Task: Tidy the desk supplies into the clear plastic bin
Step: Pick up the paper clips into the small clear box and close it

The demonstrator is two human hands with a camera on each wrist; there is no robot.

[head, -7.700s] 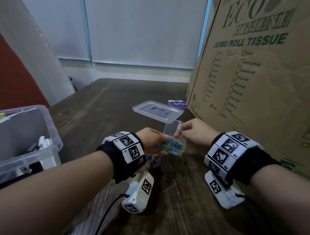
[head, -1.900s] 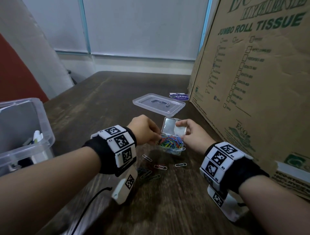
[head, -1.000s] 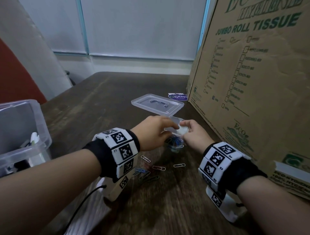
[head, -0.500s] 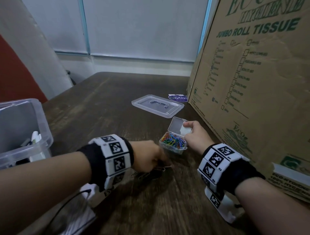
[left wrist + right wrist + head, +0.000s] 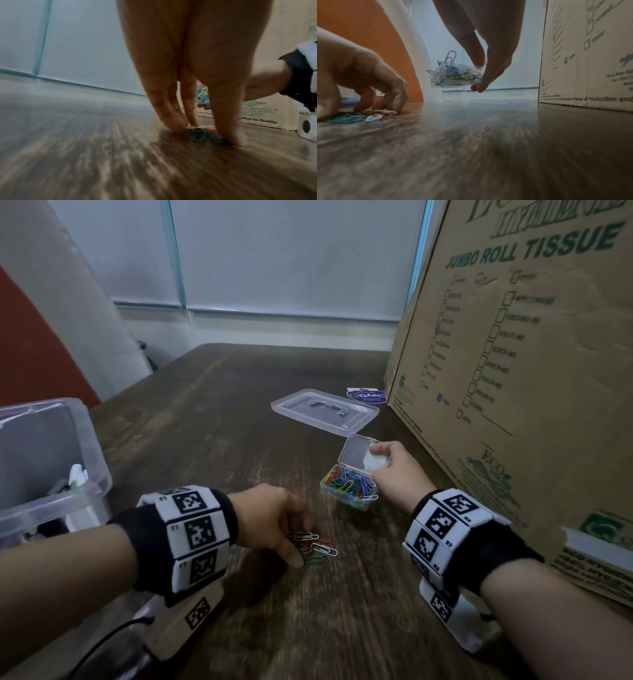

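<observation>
Fingertips of the left hand (image 5: 274, 518) pinch loose coloured paper clips (image 5: 313, 547) lying flat on the dark wooden table (image 5: 212, 440); right hand (image 5: 397, 470) grips the small clear clip box (image 5: 347, 489), held level, hinged lid upright.

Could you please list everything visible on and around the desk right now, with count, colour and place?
Dark wooden desk: one, brown, under everything.
Large clear plastic bin: one, transparent, left edge, supplies inside.
Flat clear plastic bin lid: one, transparent, far centre.
Small clear paper-clip box: one, lid open, full of coloured clips, right of centre.
Loose coloured paper clips: several, mixed colours, on the desk.
Round blue sticker: one, behind the lid.
Brown cardboard carton: one, green print, right side.
Marker wristbands: two, black and white.
Left hand: fingers gathering the loose clips.
Right hand: holding the small box.
</observation>
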